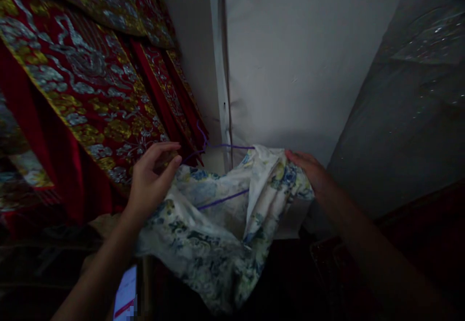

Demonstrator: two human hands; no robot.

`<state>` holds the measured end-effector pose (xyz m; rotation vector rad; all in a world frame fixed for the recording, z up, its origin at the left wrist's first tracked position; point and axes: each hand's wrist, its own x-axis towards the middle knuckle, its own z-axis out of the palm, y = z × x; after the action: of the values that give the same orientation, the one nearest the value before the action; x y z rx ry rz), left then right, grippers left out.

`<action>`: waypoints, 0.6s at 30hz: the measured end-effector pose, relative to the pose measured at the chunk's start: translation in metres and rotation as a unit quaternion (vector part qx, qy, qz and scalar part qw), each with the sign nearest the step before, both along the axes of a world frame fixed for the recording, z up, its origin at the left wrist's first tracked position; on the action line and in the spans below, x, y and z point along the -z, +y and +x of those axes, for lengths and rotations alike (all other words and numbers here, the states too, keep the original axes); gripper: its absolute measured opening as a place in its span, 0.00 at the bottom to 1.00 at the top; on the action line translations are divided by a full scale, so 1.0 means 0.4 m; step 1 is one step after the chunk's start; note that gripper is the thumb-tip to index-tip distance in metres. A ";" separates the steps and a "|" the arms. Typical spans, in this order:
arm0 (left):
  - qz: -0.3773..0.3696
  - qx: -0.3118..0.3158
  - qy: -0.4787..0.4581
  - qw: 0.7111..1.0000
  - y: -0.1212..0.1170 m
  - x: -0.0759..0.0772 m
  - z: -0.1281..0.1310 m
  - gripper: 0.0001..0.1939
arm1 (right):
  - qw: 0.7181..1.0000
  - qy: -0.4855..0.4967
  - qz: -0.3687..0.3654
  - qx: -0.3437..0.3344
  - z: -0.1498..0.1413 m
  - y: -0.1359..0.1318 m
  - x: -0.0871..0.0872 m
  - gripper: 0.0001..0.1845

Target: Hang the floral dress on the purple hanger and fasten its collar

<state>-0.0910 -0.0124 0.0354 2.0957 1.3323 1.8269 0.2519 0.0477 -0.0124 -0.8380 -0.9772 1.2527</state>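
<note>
A white garment with a blue, green and yellow floral print (225, 258) hangs on a thin purple hanger (220, 200). The hanger's hook and part of its upper arm show above the open neckline, its lower bar inside it. My right hand (307, 166) grips the garment's right shoulder, fingertips on the cloth near the hanger's end. My left hand (150, 175) is beside the other shoulder, by the hanger's left arm. Its thumb and forefinger are apart, with a gap between them; the other fingers are mostly hidden.
Red hangings (87, 78) with gold and silver embroidery fill the left side. A pale wall panel (290, 59) with a vertical seam stands ahead, and clear plastic sheeting (410, 98) is on the right. A lit phone (125, 292) shows at the lower left. The lower area is very dark.
</note>
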 end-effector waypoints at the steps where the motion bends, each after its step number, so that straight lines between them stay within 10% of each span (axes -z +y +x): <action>1: 0.065 -0.033 0.007 0.997 -0.007 0.019 0.005 0.09 | 1.000 0.006 0.019 0.008 -0.009 0.028 -0.029 0.18; 4: 0.166 -0.092 0.046 0.981 -0.034 0.088 0.033 0.06 | 0.997 0.015 0.076 0.028 -0.035 0.091 -0.101 0.17; 7: 0.089 -0.045 0.120 0.988 -0.041 0.167 0.080 0.10 | 0.991 0.034 0.108 0.078 -0.040 0.103 -0.116 0.17; 12: -0.192 0.148 0.194 0.951 -0.006 0.275 0.178 0.36 | 0.993 0.064 0.043 0.088 0.007 0.034 -0.006 0.18; 18: -0.269 0.042 0.272 0.923 0.008 0.331 0.244 0.18 | 0.995 0.035 -0.018 0.094 0.061 0.038 0.041 0.17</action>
<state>0.0067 -0.0093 -0.0969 2.3377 1.5716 0.7161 0.2764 0.0628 -0.0288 -0.8873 -0.8017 1.1340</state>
